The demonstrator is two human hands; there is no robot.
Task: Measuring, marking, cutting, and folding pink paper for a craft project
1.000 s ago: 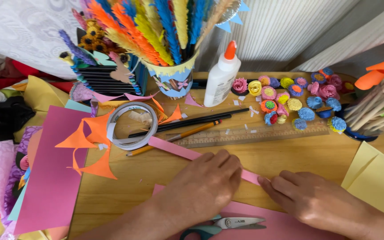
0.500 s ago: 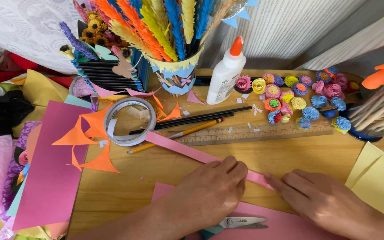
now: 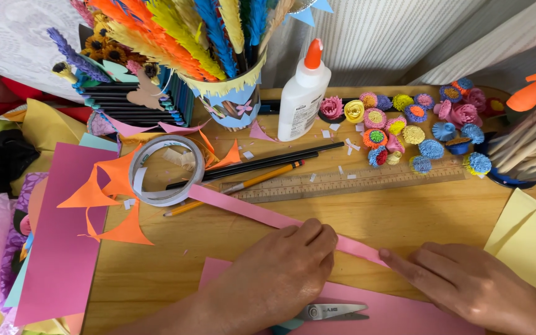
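Nearest, scissors (image 3: 333, 311) lay on a pink sheet (image 3: 398, 313). The left hand (image 3: 280, 273) pressed flat, fingers curled down on the pink paper strip (image 3: 262, 214); the right hand (image 3: 466, 282), fingers outstretched, pinned its end. Even pressure would likely keep it straight. Beyond, the ruler (image 3: 342, 181) and tape roll (image 3: 159, 169) crowded the counter (image 3: 231, 239); free room lay between.

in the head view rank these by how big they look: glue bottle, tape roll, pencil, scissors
1. tape roll, widest ring
2. glue bottle
3. pencil, as long as the bottle but far thinner
4. scissors, partly hidden under the left hand, so unsure
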